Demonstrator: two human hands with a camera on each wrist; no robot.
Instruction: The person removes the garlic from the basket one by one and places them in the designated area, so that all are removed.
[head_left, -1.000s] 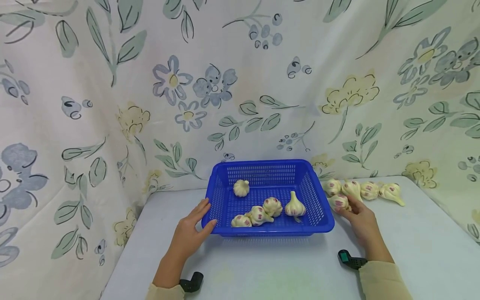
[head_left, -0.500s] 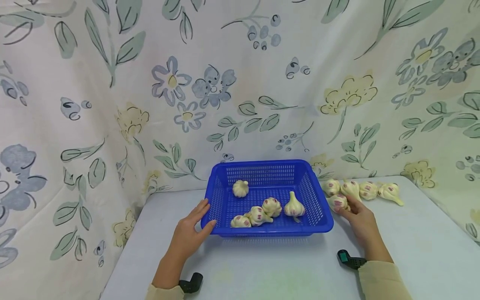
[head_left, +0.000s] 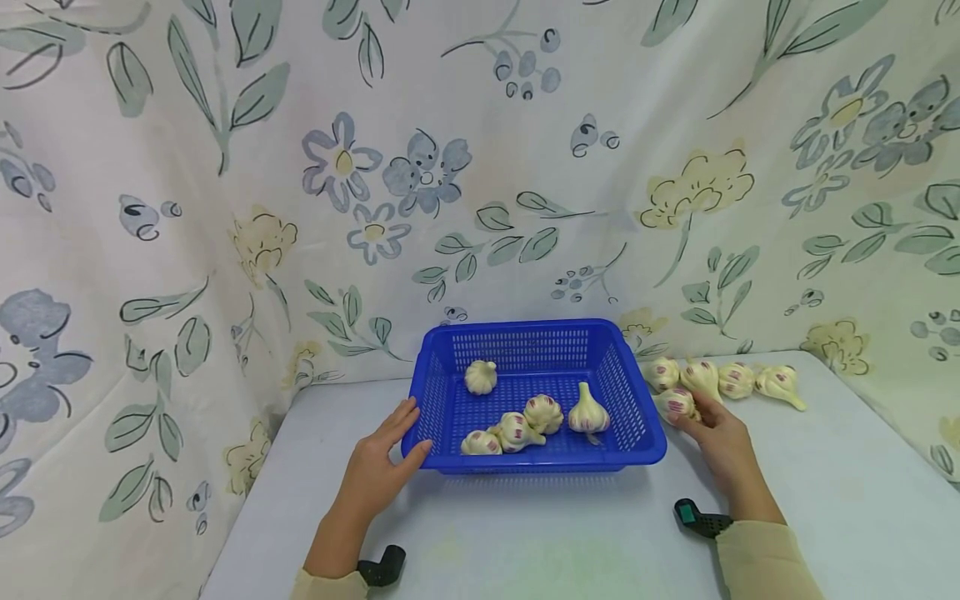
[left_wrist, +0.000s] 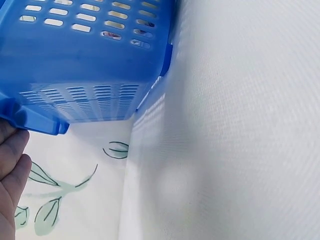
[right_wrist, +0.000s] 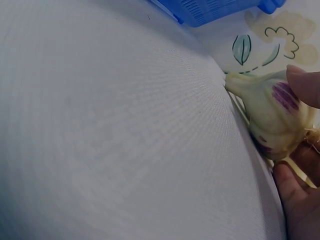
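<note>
A blue plastic basket (head_left: 532,460) sits on the table with several garlic bulbs inside, among them a whitish bulb (head_left: 481,377) at the back left and an upright one (head_left: 589,412) at the right. My left hand (head_left: 381,467) touches the basket's left rim, its fingers extended and the thumb near the front corner. To the right of the basket, my right hand (head_left: 722,443) holds a purple-marked garlic bulb (right_wrist: 275,107) between thumb and fingers. That bulb lies low against the table, its stem pointing left toward the basket.
Behind the right hand, several more garlic bulbs (head_left: 737,381) form a row on the white table (head_left: 525,542). Floral cloth (head_left: 480,167) hangs directly behind the basket and along the left side. A black wrist device (head_left: 701,521) is on each wrist.
</note>
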